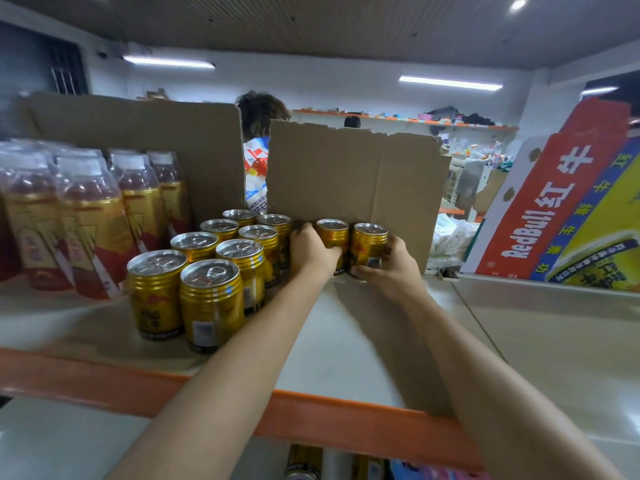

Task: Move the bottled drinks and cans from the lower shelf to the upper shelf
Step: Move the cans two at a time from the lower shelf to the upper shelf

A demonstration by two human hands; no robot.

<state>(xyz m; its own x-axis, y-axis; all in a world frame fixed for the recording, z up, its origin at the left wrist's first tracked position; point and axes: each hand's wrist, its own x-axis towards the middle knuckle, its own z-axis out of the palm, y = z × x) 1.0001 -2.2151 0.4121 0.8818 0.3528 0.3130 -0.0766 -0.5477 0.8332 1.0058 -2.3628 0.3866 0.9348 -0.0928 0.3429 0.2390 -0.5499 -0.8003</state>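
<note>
my left hand grips upright left can | my right hand grips right can | can rows just left, mid-frame

Drinks on the upper shelf
We are seeing gold cans standing centre-left, a pair of cans beside them, wrapped bottles left.

arms: both outstretched | left hand: grip curled | right hand: grip curled
</note>
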